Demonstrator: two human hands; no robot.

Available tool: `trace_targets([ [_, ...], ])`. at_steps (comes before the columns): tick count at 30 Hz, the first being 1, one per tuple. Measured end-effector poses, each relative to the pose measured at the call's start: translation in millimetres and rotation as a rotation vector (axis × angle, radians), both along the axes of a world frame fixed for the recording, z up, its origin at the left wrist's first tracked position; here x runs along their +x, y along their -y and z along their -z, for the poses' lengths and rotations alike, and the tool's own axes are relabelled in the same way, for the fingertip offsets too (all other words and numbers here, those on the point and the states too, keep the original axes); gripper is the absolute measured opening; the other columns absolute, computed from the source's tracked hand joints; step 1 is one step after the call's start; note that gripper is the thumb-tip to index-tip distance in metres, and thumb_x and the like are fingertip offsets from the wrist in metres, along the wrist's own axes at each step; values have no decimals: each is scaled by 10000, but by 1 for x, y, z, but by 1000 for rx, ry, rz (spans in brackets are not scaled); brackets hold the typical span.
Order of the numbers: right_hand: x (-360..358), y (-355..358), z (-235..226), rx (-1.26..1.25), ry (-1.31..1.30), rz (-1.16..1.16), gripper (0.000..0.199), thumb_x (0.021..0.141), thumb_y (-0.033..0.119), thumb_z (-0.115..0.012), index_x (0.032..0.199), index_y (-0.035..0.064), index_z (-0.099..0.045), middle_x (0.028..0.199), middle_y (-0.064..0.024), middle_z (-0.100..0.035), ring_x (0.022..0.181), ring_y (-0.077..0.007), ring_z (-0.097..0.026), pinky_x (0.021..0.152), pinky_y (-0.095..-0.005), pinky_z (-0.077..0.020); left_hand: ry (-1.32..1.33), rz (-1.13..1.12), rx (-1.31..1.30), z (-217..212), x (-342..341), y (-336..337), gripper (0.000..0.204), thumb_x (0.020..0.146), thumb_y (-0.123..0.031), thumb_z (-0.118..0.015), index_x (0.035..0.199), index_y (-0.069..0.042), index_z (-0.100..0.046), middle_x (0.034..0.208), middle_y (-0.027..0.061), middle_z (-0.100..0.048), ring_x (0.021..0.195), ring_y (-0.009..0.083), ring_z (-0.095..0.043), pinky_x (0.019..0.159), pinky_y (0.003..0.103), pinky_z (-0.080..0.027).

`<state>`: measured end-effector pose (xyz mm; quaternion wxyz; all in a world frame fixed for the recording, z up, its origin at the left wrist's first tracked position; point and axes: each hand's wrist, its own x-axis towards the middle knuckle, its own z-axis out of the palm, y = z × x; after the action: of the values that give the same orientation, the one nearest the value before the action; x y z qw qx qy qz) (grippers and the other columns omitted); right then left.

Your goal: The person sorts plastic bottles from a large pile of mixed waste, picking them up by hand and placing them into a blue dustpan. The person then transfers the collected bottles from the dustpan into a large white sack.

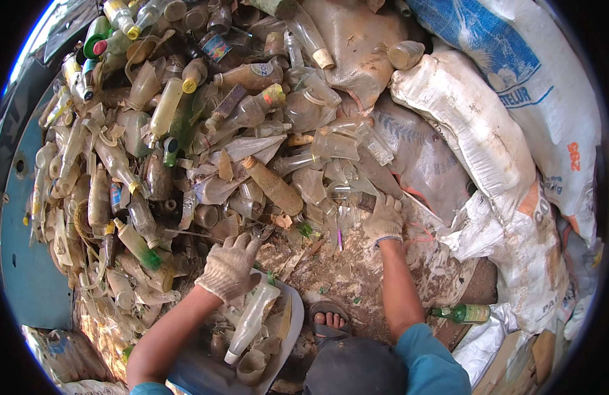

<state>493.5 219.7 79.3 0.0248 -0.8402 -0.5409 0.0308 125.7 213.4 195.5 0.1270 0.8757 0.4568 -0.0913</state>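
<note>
While left hand (228, 266) hovers over tray (288, 329); right hand (385, 220) on dirt ground (357, 276).

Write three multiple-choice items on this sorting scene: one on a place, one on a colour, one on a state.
1. Where does the right hand rest?
A. at the bottle pile's edge
B. on the green bottle
C. inside a sack

2. What colour are the sleeves?
A. red
B. teal
C. white

3. How are the hands?
A. bare
B. gloved
C. out of view

Answers: 1 A, its fingers lie on crushed clear plastic; 2 B, teal cloth covers the upper arms; 3 B, the left hand and the right wear knit gloves.
</note>
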Motion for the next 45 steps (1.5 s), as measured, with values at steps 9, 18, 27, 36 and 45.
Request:
trace_targets([
  [9, -38, -19, 8, 20, -585, -48, 840, 784, 475, -785, 1417, 15, -479, 1407, -272, -517, 1323, -440, -504, 1106, -520, -417, -236, 288, 540, 88, 102, -151, 279, 933, -218, -582, 1138, -102, -733, 1197, 102, -658, 1190, 320, -560, 1076, 658, -340],
  [18, -66, -83, 9, 40, -884, -121, 981, 733, 527, -829, 1519, 89, -440, 1450, -250, -554, 1345, -417, -532, 1125, -455, -436, 170, -564, -243, 62, 41, -64, 740, 672, -451, -822, 1231, 15, -685, 1095, 260, -723, 996, 402, -716, 836, 472, -579],
  [27, -72, -105, -6, -357, -1081, 137, 969, 710, 706, -799, 1266, -62, -604, 1080, -213, -681, 936, -302, -674, 832, -409, -546, 614, -1085, -56, 152, 74, -15, 750, 780, -630, -757, 1174, 8, -748, 1278, 262, -656, 1169, 416, -619, 1042, 483, -443],
  [36, -58, -95, -19, -551, -1203, 64, 747, 821, 632, -763, 1282, 53, -659, 935, -52, -670, 832, -176, -609, 766, -441, -518, 1365, -1300, -767, 130, 116, -49, 709, 827, -540, -762, 1145, 90, -693, 922, 133, -708, 802, 248, -673, 754, 404, -551],
  [45, -57, -118, -7, -592, -1394, 211, 1094, 801, 796, -665, 1636, 202, -281, 1678, -133, -261, 1438, -442, -360, 1092, -743, -309, 1365, -1274, -810, 133, 91, -54, 643, 851, -449, -775, 1249, 39, -644, 947, 101, -700, 758, 214, -671, 661, 369, -558],
])
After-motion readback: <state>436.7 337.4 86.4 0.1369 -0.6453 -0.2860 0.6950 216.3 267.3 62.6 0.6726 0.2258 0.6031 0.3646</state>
